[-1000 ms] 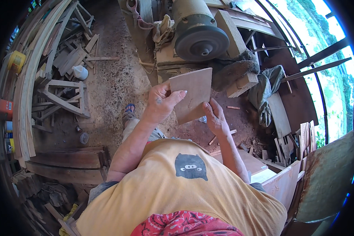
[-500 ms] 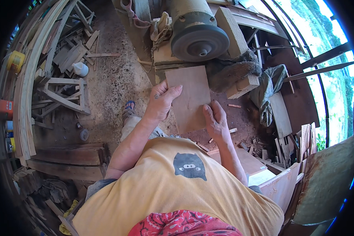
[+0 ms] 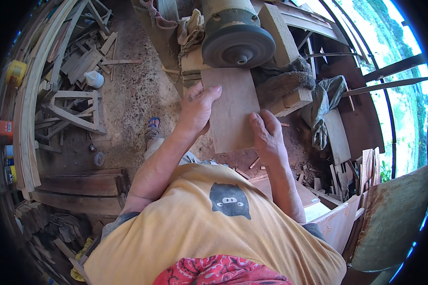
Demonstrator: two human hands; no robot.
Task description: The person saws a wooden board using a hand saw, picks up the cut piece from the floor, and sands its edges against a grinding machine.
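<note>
Well, the big grey wheel (image 3: 238,43) sits at twelve o'clock, with the flat board (image 3: 234,111) near its bottom edge. The left hand (image 3: 196,109) pinches the board at nine o'clock, the right hand (image 3: 268,135) at four; best hold it steady, both hands clear of the wheel.

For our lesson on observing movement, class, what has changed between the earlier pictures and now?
The wooden panel has moved forward toward the grey disc: its far edge, apart from the disc earlier, now meets the disc's lower rim in this view; I cannot tell whether they touch. Its broad face has also turned more toward the camera. The left hand and right hand kept their hold.
</note>
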